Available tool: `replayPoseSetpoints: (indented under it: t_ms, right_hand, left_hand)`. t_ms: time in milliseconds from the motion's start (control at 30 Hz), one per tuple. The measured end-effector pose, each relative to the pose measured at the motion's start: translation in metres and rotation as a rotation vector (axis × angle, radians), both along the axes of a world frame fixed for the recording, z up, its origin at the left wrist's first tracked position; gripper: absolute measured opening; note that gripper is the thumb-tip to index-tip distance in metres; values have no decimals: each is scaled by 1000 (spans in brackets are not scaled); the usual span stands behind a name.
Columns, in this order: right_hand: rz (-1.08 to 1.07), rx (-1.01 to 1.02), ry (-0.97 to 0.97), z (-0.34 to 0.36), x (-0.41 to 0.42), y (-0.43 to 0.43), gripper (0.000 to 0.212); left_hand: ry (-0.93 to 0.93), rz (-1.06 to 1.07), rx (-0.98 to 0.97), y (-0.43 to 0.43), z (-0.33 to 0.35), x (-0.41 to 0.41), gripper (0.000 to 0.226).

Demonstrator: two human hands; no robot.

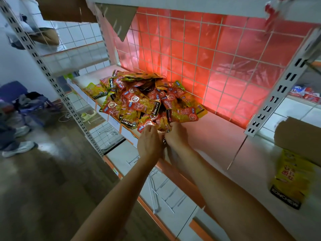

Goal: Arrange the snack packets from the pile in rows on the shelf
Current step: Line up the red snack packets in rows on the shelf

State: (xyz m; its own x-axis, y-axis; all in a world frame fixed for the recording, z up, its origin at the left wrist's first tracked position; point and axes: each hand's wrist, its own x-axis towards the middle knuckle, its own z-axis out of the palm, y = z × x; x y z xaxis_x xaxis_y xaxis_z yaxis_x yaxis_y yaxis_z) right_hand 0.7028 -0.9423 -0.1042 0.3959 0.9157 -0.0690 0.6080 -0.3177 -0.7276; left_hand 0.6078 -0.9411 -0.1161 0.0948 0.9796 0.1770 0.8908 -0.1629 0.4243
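A pile of red and yellow snack packets [147, 101] lies on the white shelf [217, 136], against the wire grid back. Both my hands meet at the pile's near edge. My left hand [150, 142] and my right hand [177, 135] curl their fingers around packets [160, 126] at the front of the heap. The packets between my palms are mostly hidden. The shelf to the right of the pile is bare.
A wire grid [208, 58] with red film backs the shelf. A cardboard box [298, 138] and a yellow packet [290, 178] sit at the right. Loose metal hooks [163, 193] lie on the lower shelf. A slotted upright [284, 84] stands right; a person's shoes [17, 148] are at left.
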Motion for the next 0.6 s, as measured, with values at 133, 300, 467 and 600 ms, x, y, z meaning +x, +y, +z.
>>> replayPoseSetpoints:
  t_ms: [133,300,467,600]
  right_hand:
    - [-64,50,137,2,12,-15,14]
    - [-253,60,363,-6,39,-41,32]
    - [-395,164,479,-6,69,-71,26]
    - [-410,242,527,4,94,-101,27]
  left_hand:
    - [-58,-83,8,-7,4,11,26]
    - [-261,-83,-48,-25,7,34,48]
    - [-467,-60,-148,-45,11,64,79]
    - [-679,-150,-266,-63,15,93,70]
